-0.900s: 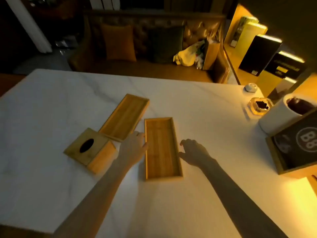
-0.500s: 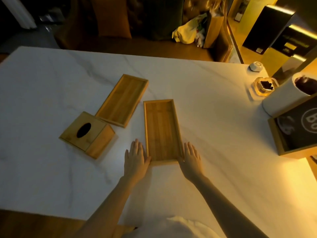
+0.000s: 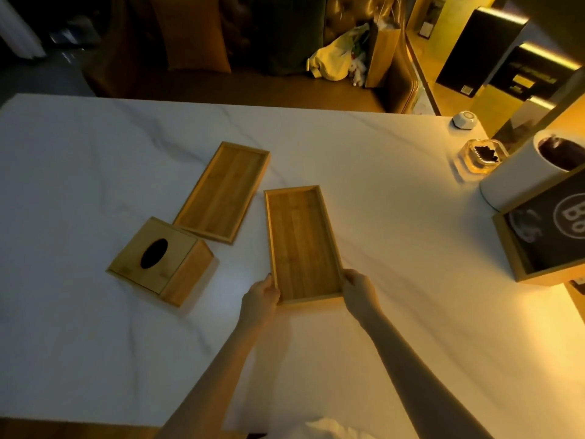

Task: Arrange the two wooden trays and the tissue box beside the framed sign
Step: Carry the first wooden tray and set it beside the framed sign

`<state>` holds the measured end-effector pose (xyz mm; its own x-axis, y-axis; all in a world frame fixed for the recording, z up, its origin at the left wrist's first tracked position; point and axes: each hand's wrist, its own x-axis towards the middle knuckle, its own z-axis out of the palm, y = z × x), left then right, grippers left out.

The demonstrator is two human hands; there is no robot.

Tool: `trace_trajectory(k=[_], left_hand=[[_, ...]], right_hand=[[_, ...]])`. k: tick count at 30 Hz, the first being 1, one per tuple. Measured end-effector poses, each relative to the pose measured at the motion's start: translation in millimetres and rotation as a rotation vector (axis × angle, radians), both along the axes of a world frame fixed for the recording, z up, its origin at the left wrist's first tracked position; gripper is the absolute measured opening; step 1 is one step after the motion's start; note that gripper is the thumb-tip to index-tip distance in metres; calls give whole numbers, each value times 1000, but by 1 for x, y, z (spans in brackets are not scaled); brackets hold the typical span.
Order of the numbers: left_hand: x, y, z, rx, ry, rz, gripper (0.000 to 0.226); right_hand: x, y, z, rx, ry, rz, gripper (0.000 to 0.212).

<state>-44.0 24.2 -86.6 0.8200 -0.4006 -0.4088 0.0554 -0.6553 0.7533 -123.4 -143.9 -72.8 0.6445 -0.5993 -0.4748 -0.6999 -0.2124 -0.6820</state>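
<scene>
Two shallow wooden trays lie on the white marble table. The nearer tray runs lengthwise away from me at the middle. My left hand grips its near left corner and my right hand grips its near right corner. The second tray lies slanted to the left and farther back, untouched. A wooden tissue box with a dark oval slot sits at its near end, on the left. The framed sign, dark with a round logo, stands at the right edge.
Beside the sign stands a white cylinder with a dark top. Behind it are a glass ashtray and a small white puck. A leather sofa with cushions and a paper bag lies beyond the table's far edge.
My hands slid back along the nearer tray's long sides to its near end, and now their fingers curl around its two near corners. My view tilted downward.
</scene>
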Motion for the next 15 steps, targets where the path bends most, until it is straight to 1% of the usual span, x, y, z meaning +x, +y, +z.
trace_trajectory(k=[4, 7, 9, 12, 15], left_hand=[[7, 8, 22, -212, 236, 82, 30], [9, 17, 31, -364, 409, 123, 35], [11, 18, 36, -418, 451, 118, 40], [12, 9, 45, -477, 480, 136, 45], [9, -9, 58, -484, 424, 86, 44]], right_hand=[[-3, -8, 15, 265, -136, -130, 23], [-7, -17, 27, 421, -158, -161, 33], [-10, -24, 34, 462, -186, -147, 38], [-13, -35, 42, 428, -207, -118, 41], [-20, -49, 51, 392, -241, -113, 41]])
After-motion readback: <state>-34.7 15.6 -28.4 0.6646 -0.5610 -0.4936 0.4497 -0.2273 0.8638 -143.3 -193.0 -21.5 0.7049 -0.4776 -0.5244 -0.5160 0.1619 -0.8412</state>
